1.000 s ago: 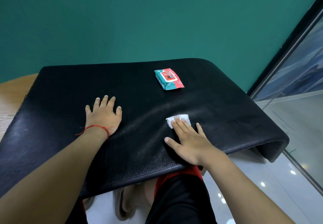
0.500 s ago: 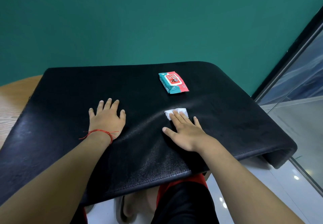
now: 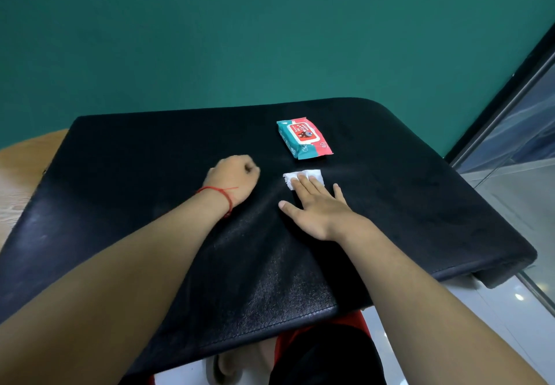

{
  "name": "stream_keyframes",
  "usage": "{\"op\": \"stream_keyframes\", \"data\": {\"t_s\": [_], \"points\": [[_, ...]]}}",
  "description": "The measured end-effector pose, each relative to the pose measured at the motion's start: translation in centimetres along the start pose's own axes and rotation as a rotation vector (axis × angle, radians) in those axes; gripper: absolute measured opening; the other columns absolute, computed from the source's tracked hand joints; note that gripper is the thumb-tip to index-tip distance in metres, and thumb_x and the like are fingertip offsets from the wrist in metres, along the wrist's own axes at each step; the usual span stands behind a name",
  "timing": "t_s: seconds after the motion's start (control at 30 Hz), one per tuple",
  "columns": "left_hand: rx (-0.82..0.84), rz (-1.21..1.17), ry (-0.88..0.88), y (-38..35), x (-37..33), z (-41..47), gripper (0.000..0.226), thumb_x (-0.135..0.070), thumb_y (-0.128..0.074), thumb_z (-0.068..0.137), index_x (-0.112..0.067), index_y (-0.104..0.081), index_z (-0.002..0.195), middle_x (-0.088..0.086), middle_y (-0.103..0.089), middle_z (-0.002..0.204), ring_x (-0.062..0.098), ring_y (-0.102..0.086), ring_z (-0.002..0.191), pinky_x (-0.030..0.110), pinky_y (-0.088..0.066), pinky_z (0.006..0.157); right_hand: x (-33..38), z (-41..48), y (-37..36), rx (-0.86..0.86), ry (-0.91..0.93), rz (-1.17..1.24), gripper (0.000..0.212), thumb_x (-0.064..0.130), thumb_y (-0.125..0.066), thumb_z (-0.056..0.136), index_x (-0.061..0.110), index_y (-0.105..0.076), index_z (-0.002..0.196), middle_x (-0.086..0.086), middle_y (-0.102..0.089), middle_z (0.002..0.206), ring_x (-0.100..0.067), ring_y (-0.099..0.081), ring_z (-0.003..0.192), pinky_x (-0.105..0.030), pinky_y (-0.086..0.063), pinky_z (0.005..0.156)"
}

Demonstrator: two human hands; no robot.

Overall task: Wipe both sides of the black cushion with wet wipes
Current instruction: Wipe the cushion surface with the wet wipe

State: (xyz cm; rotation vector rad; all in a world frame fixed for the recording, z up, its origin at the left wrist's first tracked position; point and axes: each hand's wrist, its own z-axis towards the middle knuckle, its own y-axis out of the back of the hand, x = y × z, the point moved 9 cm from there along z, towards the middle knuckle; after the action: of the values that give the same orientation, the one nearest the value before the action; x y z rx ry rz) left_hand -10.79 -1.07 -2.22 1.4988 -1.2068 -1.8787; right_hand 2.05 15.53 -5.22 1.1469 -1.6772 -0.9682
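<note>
The black cushion (image 3: 150, 174) lies flat in front of me and fills most of the view. My right hand (image 3: 318, 207) presses a folded white wet wipe (image 3: 303, 175) against its middle with straight fingers; the wipe shows past my fingertips. My left hand (image 3: 232, 178) rests on the cushion just left of the wipe, curled into a fist with nothing in it. A red string circles that wrist. The teal and red wet-wipe pack (image 3: 303, 137) sits on the cushion just beyond the wipe.
A wooden table (image 3: 21, 168) shows under the cushion's left side. A green wall (image 3: 270, 39) stands behind. A glass partition with a dark frame (image 3: 510, 120) runs along the right. White floor tiles (image 3: 495, 324) and my legs show below the near edge.
My right hand slid the wipe farther away, toward the pack. My left hand moved right and forward, and its flat fingers curled into a fist.
</note>
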Motion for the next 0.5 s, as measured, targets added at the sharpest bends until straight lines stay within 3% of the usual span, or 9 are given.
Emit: {"op": "stream_keyframes", "data": {"t_s": [0.13, 0.27, 0.43, 0.5], "points": [[0.136, -0.193, 0.015, -3.4, -5.3, 3.4, 0.031, -0.056, -0.060, 0.098, -0.028, -0.073, 0.095, -0.013, -0.067, 0.092, 0.012, -0.063, 0.089, 0.028, -0.044, 0.070, -0.3, 0.9, 0.3, -0.020, 0.004, 0.012, 0.082, 0.075, -0.020, 0.102, 0.034, 0.002, 0.170, 0.016, 0.015, 0.175, -0.005, 0.017, 0.160, -0.054, 0.014, 0.129], [0.161, -0.061, 0.008, -5.7, -7.8, 6.3, 0.044, -0.070, -0.061, 0.091, -0.026, -0.070, 0.091, -0.009, -0.069, 0.094, 0.017, -0.064, 0.095, 0.044, -0.050, 0.092, -0.7, 1.4, 0.2, -0.046, 0.019, 0.036, 0.082, 0.074, -0.022, 0.102, 0.034, 0.001, 0.170, 0.016, 0.015, 0.175, -0.005, 0.017, 0.160, -0.054, 0.015, 0.128], [0.038, 0.097, -0.051, -4.9, -7.7, 7.6, 0.024, -0.045, -0.058, 0.102, -0.027, -0.065, 0.088, -0.004, -0.065, 0.106, 0.022, -0.062, 0.102, 0.050, -0.049, 0.098, -0.8, 2.0, 0.1, -0.072, 0.024, 0.043, 0.083, 0.075, -0.022, 0.102, 0.033, 0.000, 0.170, 0.017, 0.014, 0.175, -0.003, 0.018, 0.159, -0.053, 0.017, 0.127], [-0.030, 0.165, -0.041, -3.1, -5.4, 7.7, 0.015, -0.036, -0.053, 0.102, -0.027, -0.064, 0.097, 0.000, -0.059, 0.112, 0.026, -0.060, 0.103, 0.048, -0.048, 0.096, -0.8, 2.3, 0.1, -0.056, 0.015, 0.032, 0.083, 0.074, -0.022, 0.102, 0.033, 0.002, 0.170, 0.018, 0.015, 0.174, -0.003, 0.018, 0.159, -0.053, 0.018, 0.127]]}}
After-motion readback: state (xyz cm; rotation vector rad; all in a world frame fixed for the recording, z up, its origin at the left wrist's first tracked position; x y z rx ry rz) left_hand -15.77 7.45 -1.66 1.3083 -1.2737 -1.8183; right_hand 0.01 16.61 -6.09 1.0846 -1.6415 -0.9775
